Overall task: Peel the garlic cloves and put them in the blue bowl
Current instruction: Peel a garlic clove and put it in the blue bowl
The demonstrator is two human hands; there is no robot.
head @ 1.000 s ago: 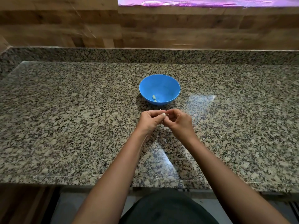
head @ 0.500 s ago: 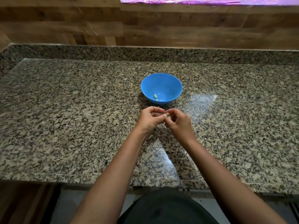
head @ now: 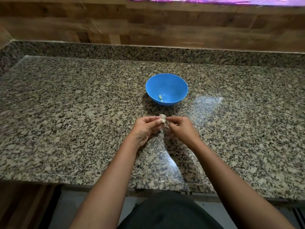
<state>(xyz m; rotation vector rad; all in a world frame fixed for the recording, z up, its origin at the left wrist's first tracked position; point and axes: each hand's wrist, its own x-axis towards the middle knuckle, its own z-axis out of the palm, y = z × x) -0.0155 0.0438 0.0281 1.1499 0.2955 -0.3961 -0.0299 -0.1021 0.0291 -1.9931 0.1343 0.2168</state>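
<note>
Nearest us, our left hand [head: 145,128] and right hand [head: 181,129] both pinch one garlic clove [head: 163,119] just above the table [head: 66,121], its peeling apparently unfinished, while just beyond it the blue bowl [head: 175,86] already holds two peeled cloves [head: 160,96].

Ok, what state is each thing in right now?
blue bowl: upright on the counter, two peeled cloves inside.
peeled cloves: bare, lying at the bowl's bottom.
garlic clove: held off the counter between both hands, skin seemingly partly on.
left hand: pinches the garlic clove.
right hand: pinches the garlic clove.
</note>
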